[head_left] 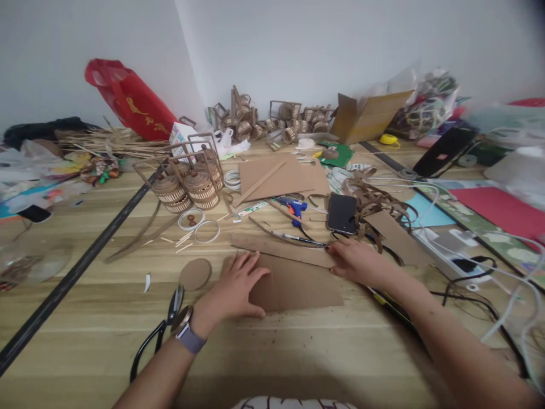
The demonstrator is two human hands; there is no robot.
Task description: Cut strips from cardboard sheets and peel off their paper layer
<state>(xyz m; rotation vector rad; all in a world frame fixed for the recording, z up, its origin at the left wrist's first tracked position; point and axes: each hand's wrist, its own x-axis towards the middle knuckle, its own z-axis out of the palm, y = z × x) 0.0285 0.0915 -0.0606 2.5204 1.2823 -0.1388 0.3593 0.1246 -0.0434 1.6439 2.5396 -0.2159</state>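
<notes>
A flat brown cardboard sheet [298,284] lies on the wooden table [298,352] directly before the person, with one long cardboard strip [276,248] along its far edge. The left hand [238,287] rests palm-down on the sheet's left end, fingers spread and flat, gripping nothing. The right hand [357,261] rests at the right end of the strip, fingers loosely curled against the cardboard; whether it pinches the strip cannot be told. One watch [187,332] sits on the left wrist. Just left of the left hand lie one cardboard disc [195,274] and one pair of black-handled scissors [164,326]. Beyond the strip lie one pen [298,238], one blue glue gun [293,207] and one dark phone [341,213], face up, beside a tangle of cardboard offcuts [374,201]. Two white rings [200,224] lie near a frame holding slatted cardboard barrels [187,184]; their count is unclear. A larger cardboard piece [281,176] lies farther back. One red bag [128,99] bears gold markings, unreadable. One open carton [366,116] stands by the wall. No writing can be read anywhere.
</notes>
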